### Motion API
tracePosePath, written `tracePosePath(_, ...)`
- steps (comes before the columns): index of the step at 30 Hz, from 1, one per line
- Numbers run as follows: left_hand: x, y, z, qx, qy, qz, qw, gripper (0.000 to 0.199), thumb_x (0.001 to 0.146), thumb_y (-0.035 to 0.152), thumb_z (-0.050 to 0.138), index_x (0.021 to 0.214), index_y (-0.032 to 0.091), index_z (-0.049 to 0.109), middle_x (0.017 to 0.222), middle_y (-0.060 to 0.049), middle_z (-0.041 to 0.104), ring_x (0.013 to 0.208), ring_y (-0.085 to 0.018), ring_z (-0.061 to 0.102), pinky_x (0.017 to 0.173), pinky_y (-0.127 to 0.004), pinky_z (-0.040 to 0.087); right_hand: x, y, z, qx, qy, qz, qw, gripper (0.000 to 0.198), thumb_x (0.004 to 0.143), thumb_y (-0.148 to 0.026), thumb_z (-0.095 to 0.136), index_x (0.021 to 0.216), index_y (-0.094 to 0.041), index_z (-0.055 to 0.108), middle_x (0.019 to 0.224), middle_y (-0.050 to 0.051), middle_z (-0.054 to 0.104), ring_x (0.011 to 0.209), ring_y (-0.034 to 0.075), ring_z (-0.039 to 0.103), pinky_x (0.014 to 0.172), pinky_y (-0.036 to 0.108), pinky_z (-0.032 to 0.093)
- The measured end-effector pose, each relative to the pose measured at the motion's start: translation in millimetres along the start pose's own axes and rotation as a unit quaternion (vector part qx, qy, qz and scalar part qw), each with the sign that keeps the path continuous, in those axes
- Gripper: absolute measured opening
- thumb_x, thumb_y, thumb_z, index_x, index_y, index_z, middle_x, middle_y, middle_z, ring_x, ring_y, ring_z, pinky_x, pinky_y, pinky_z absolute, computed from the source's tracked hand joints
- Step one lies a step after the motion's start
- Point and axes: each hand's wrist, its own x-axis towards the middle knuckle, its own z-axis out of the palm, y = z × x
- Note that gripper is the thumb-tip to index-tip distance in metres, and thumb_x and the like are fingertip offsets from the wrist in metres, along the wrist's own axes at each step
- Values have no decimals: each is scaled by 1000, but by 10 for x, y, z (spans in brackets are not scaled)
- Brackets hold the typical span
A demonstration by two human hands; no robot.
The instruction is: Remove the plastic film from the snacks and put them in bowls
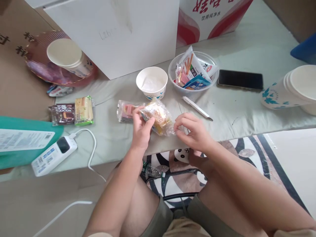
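Note:
A clear plastic bag (159,115) with yellowish, shiny packaged contents is between my hands, over the front of the table. My left hand (142,126) grips its left side, thumb on top. At the bag's right end my right hand (191,130) pinches the gathered plastic between thumb and fingers. Just behind my left fingers lies a pink wrapped snack (125,111), partly covered. A paper bowl (151,84) stands beyond the bag. To its right, a clear plastic bowl (213,80) holds several snack packets (194,69). A white pen (197,108) lies nearby.
Two wrapped snacks (71,111), a white power strip (54,156) with a cable and a green package (24,140) are at left. A phone (240,80) and stacked paper cups (283,87) lie at right. A large white box (118,36) stands behind.

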Motion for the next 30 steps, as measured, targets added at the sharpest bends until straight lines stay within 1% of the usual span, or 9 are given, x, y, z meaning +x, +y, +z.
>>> tracePosePath(4, 101, 20, -75, -30, 68, 33, 997, 50, 79, 41, 81, 117, 34, 51, 123, 0, 62, 115, -21, 62, 102, -36, 50, -24, 21, 49, -13, -5, -14, 1000, 17, 86, -6, 57, 85, -21, 64, 87, 4, 67, 84, 18, 64, 77, 33, 51)
tracePosePath(7, 110, 80, -76, -74, 49, 2, 996, 41, 80, 43, 77, 114, 32, 55, 118, -1, 65, 112, -21, 65, 98, -35, 54, -39, -13, 77, -29, -10, -20, 999, 17, 87, -7, 54, 85, -21, 65, 95, 6, 68, 88, 20, 65, 79, 36, 52)
tracePosePath(12, 66, 134, -73, -111, 8, -69, 991, 49, 76, 36, 77, 120, 34, 57, 118, -2, 66, 107, -20, 66, 88, -32, 57, -68, -109, 73, -18, -50, -41, 998, 16, 81, -9, 51, 80, -22, 60, 132, 12, 68, 117, 28, 66, 95, 46, 53)
tracePosePath(15, 59, 105, -103, -92, -18, -73, 993, 57, 73, 33, 78, 124, 37, 54, 117, 0, 67, 103, -19, 67, 84, -30, 56, -76, -134, 50, 35, -137, -56, 988, 15, 77, -9, 50, 79, -22, 58, 118, 8, 76, 110, 26, 70, 95, 47, 53)
tracePosePath(18, 32, 93, -99, -67, -51, -92, 992, 61, 73, 33, 80, 127, 37, 51, 107, 2, 69, 93, -17, 68, 79, -29, 56, -74, -150, 10, 122, -208, -13, 970, 17, 75, -9, 47, 80, -22, 58, 91, 2, 77, 84, 17, 72, 82, 35, 55)
tracePosePath(22, -29, 146, -37, -59, -98, -138, 984, 54, 78, 41, 80, 123, 30, 52, 98, 1, 70, 84, -17, 70, 75, -29, 56, -64, -162, -23, 120, -93, 100, 983, 8, 89, -21, 55, 96, -22, 59, 66, -5, 62, 56, 9, 54, 57, 24, 45)
tracePosePath(24, -51, 182, -11, -56, -124, -168, 976, 58, 79, 44, 82, 126, 28, 52, 98, -1, 71, 82, -17, 70, 72, -28, 56, -53, -146, -16, 84, -25, 137, 987, 19, 91, -27, 60, 109, -21, 58, 62, -8, 55, 53, 9, 49, 55, 24, 42)
tracePosePath(27, -64, 224, -7, -52, -168, -196, 965, 62, 78, 47, 83, 130, 26, 54, 104, -4, 72, 86, -19, 71, 71, -28, 56, -28, -105, 9, 90, -21, 149, 985, 40, 87, -27, 62, 126, -19, 56, 67, -8, 54, 56, 10, 49, 54, 24, 42)
tracePosePath(30, -61, 259, -50, -59, -210, -202, 955, 66, 78, 46, 85, 134, 27, 56, 113, -6, 71, 95, -21, 71, 77, -29, 57, -2, -90, 21, 113, -45, 178, 976, 29, 88, -27, 62, 116, -19, 63, 64, -7, 57, 53, 8, 49, 52, 24, 41)
